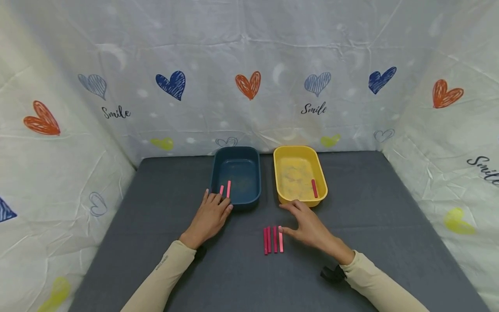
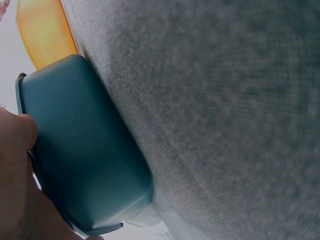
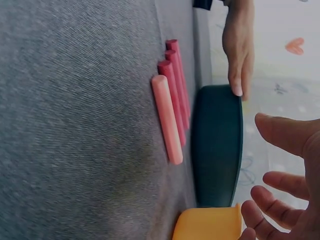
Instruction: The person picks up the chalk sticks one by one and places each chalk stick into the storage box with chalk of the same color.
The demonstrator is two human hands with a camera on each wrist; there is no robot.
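My left hand (image 1: 208, 216) rests at the near left corner of a dark blue plastic tub (image 1: 244, 175), fingers and thumb relaxed over its rim. Inside that tub lie two light pink sticks (image 1: 228, 189), partly hidden by the fingers. With thumb and fingers spread, my right hand (image 1: 312, 227) hovers between a yellow tub (image 1: 294, 167) and a short row of sticks, holding nothing. The row has one light pink stick (image 3: 168, 120) at its right end and three dark pink sticks (image 1: 275, 239) beside it. One dark red stick (image 1: 314, 188) leans inside the yellow tub.
A dark grey cloth (image 1: 234, 277) covers the table. The two tubs stand side by side near its back edge, with a narrow gap between them. White printed curtains (image 1: 249, 39) close off the back and both sides.
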